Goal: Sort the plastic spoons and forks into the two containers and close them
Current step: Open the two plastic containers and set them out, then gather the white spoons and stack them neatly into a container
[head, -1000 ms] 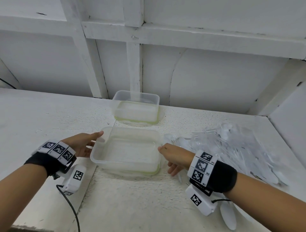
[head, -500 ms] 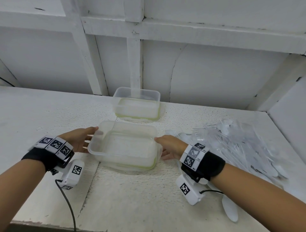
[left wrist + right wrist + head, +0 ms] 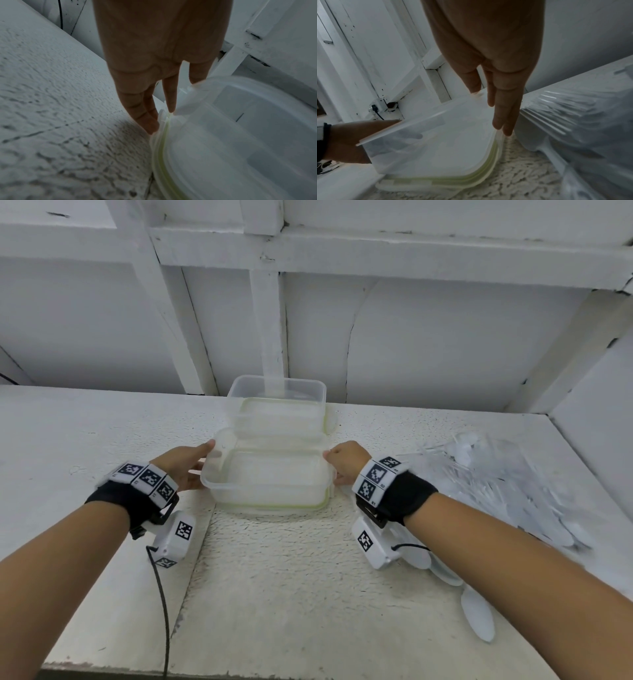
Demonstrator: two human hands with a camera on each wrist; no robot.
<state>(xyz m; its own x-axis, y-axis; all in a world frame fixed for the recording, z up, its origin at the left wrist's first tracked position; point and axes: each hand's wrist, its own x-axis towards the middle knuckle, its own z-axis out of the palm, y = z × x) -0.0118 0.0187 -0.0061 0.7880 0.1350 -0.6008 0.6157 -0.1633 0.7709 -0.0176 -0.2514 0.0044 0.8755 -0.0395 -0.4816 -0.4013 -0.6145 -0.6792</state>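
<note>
1. Nearest, on the worktop point(image 3: 291, 594) just behind the right wrist, a few loose white spoons point(image 3: 478, 616) are seen, one lying apart from the others.
2. The left hand point(image 3: 185, 465) is laid against the left end of the near container point(image 3: 270, 477): its fingers point(image 3: 150, 121) are kept fairly straight and are touching the edge of the lid point(image 3: 163, 155) under the tub, with the thumb resting on the rim. Nothing is clenched.
3. The right hand point(image 3: 346, 462) is set at the right end in the same way, with straight fingers point(image 3: 501, 121) along the tub's corner and the thumb over the rim; whether a real pinch is made cannot be told.
4. Between the hands, the near container is open and seen to be empty; it is sitting on a lid with a green seal, or perhaps on two, which cannot be settled from these views.
5. Just beyond the hands, a second container point(image 3: 279, 405) is standing touching or almost touching the first, also open and empty.
6. To the right of the right hand, the heap of cutlery point(image 3: 507, 484) is lying unsorted.
7. The task is judged to be barely begun: the containers are only being arranged. All sorting of spoons and forks is left, and both lids are yet to be fitted.
</note>
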